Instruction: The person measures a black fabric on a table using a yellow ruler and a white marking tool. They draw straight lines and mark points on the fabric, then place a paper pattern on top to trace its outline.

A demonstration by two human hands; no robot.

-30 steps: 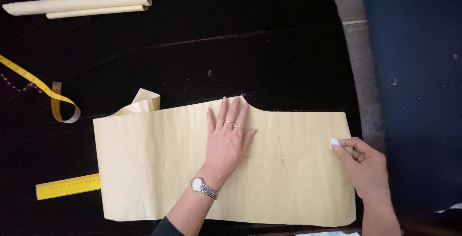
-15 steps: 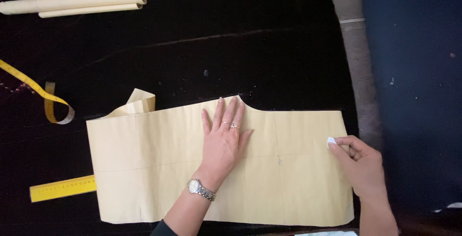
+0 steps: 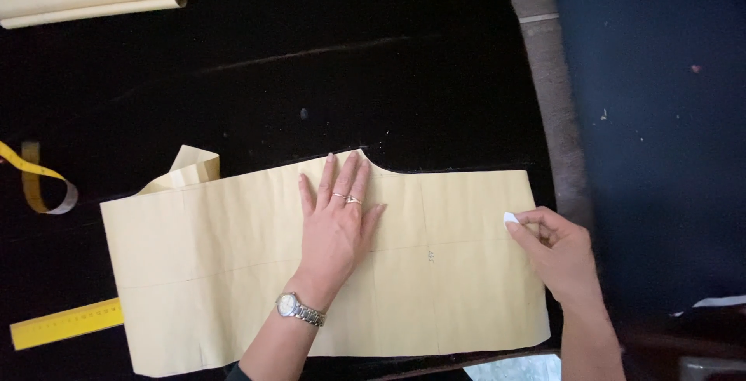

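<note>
Your left hand (image 3: pixel 336 229) lies flat, fingers spread, on the yellow paper pattern (image 3: pixel 233 272) over black fabric (image 3: pixel 350 78). Your right hand (image 3: pixel 553 249) pinches white chalk (image 3: pixel 510 218) at the pattern's right edge.

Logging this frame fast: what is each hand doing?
Left hand: open, flat on the paper pattern.
Right hand: pinching white tailor's chalk at the pattern's edge.
</note>
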